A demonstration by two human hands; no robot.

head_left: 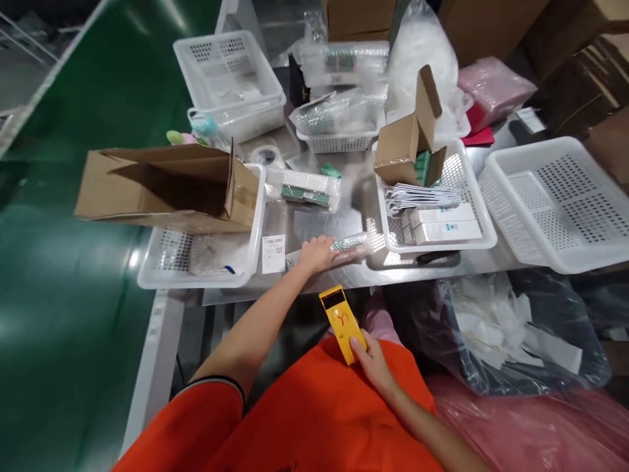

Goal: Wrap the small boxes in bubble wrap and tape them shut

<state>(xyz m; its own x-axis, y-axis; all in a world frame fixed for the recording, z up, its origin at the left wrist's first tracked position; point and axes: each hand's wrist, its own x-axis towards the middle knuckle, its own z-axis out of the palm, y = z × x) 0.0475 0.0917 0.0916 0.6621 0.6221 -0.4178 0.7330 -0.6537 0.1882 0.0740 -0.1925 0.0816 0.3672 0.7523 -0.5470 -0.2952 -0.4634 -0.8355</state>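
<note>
My left hand [318, 254] reaches to the front of the metal table, its fingers closed over a narrow bubble-wrapped package [351, 242] with something green inside. Beside that hand lies a white printed label sheet [273, 254] with a square code. Below the table edge, close to my body, my right hand [374, 362] is wrapped round a yellow handheld scanner [343, 322] with a dark window at its far end. Another bubble-wrapped package with a green board [304, 195] rests farther back on the table.
At left, an open cardboard box [113, 190] sits on a white basket [226, 280], beside a green conveyor belt [73, 216]. A basket [484, 233] at right holds small white boxes [447, 224] and a carton [399, 147]. A lined waste bin [515, 328] stands below right.
</note>
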